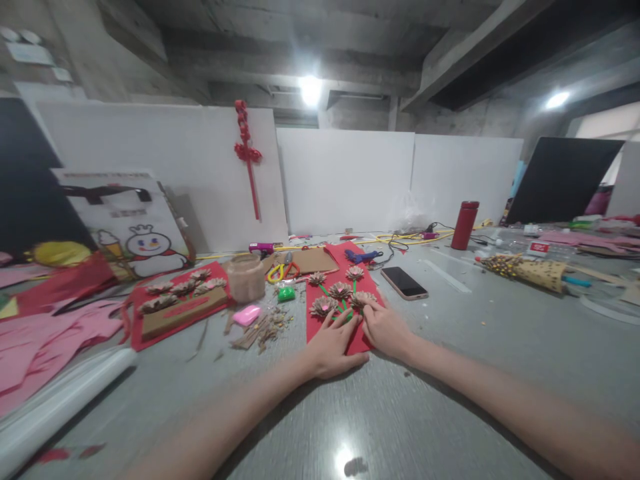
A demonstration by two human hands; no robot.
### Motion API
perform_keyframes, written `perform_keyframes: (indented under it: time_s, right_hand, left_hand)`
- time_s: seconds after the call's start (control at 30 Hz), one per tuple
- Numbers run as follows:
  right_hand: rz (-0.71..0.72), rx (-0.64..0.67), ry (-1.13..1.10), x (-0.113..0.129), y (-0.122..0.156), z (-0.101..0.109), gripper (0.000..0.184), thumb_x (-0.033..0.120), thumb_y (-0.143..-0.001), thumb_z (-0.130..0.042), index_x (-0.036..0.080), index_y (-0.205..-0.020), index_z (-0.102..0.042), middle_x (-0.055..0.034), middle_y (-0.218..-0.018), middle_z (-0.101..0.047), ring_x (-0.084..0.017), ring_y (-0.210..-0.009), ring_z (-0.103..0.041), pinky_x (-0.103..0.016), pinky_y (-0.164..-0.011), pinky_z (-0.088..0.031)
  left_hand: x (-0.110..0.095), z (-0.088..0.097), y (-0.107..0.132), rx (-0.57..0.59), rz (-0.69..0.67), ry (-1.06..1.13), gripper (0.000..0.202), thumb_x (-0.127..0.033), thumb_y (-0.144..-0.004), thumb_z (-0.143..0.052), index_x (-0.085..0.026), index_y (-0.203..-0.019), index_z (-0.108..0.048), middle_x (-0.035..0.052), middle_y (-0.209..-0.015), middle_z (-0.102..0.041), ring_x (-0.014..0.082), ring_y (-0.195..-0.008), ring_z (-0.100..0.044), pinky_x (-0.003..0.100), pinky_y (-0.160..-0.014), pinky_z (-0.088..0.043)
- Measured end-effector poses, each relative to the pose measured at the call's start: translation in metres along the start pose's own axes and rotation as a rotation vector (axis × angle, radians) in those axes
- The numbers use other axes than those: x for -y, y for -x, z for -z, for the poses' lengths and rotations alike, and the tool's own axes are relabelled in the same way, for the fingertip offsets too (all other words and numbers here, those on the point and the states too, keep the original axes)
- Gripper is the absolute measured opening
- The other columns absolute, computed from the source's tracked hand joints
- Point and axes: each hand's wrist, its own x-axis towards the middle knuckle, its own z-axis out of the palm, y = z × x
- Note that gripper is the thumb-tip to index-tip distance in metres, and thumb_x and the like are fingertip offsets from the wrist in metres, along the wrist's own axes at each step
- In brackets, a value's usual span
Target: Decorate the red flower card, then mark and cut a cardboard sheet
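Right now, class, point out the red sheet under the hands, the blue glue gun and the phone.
Red sheet (314, 329): head view, on bare red near its lower-left corner.
Blue glue gun (364, 257): head view, on its body.
Phone (405, 283): head view, on its dark screen.

— What's overhead?
— A bare grey concrete ceiling (280, 40) with thick concrete beams (470, 40), a glaring white lamp (311, 91) near the middle and a smaller white lamp (557, 100) at the right.
— And lower down?
— Flat white upright panels (345, 180) stand behind a broad, glossy grey table (550, 337), with a black rectangular panel (565, 180) to the right.
— Any shine?
— White glare on the table's near side.
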Motion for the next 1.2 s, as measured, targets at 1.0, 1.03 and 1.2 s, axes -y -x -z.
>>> perform_keyframes:
  time_s: [1.0, 1.03, 1.2]
  right_hand:
    - [-0.107, -0.096, -0.458, -0.006, 0.004, 0.002, 0.022, 0.012, -0.079, -0.031, 0.015, -0.075, -0.052, -0.0079, -0.09, -0.061, -0.014, -0.101, -0.048, -0.041, -0.099, -0.011]
    - [-0.093, -0.096, -0.459, -0.006, 0.004, 0.002, 0.022, 0.012, -0.079, -0.031, 0.015, -0.075, -0.052, -0.0079, -0.09, -0.061, -0.014, -0.101, -0.048, -0.041, -0.099, -0.011]
    - [-0.033, -0.084, -0.476, -0.007, 0.004, 0.003, 0.024, 0.011, -0.078, -0.031, 0.015, -0.079, -0.054, -0.0072, -0.089, -0.061, -0.014, -0.102, -0.046, -0.043, -0.099, -0.009]
  left_hand:
    - [0.003, -0.007, 0.001, -0.317, 0.199, -0.091, 0.05, -0.035, -0.08, -0.033, -0.006, -0.121, -0.03, 0.0143, -0.124, -0.039, 0.0207, -0.117, -0.029, 0.037, -0.097, -0.022]
    - [0.002, -0.006, 0.001, -0.346, 0.199, -0.104, 0.044, -0.03, -0.08, -0.032, -0.007, -0.117, -0.035, 0.0135, -0.121, -0.042, 0.0199, -0.114, -0.033, 0.036, -0.097, -0.023]
    - [0.0, 0.0, 0.003, -0.373, 0.139, -0.149, 0.025, -0.013, -0.075, -0.035, -0.015, -0.093, -0.051, 0.0072, -0.106, -0.054, 0.0169, -0.108, -0.04, 0.033, -0.095, -0.026]
